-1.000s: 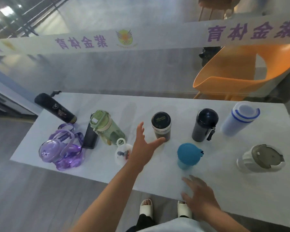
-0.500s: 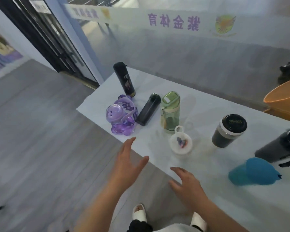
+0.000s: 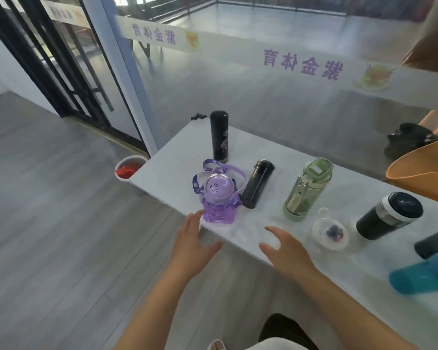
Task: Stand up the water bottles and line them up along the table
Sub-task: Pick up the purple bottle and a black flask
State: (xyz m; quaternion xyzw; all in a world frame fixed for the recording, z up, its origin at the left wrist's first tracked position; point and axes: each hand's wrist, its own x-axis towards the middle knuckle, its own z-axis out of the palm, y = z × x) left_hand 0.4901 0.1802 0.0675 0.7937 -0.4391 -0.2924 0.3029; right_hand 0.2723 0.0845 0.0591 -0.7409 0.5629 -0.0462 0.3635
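Left hand [image 3: 190, 246], right hand [image 3: 286, 251] neared purple bottle [image 3: 218, 198] — fingers [image 3: 196, 219] spread, empty — 紫金体育 banner [image 3: 301, 64] behind.

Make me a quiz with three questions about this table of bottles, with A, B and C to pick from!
1. What lies right next to the purple bottle?
A. the shorter black bottle
B. a red bottle
C. a yellow cup

2. What colour is the bottle with the square flip lid?
A. pink
B. green
C. white

3. What are the left hand and right hand doing?
A. squeezing the purple bottle
B. curled into fists
C. open, holding nothing

Answers:
1 A: the shorter black bottle's lower end sits right beside the purple bottle.
2 B: its see-through body and its lid are both green.
3 C: both hands hover by the near edge of the table with fingers spread and nothing in them.
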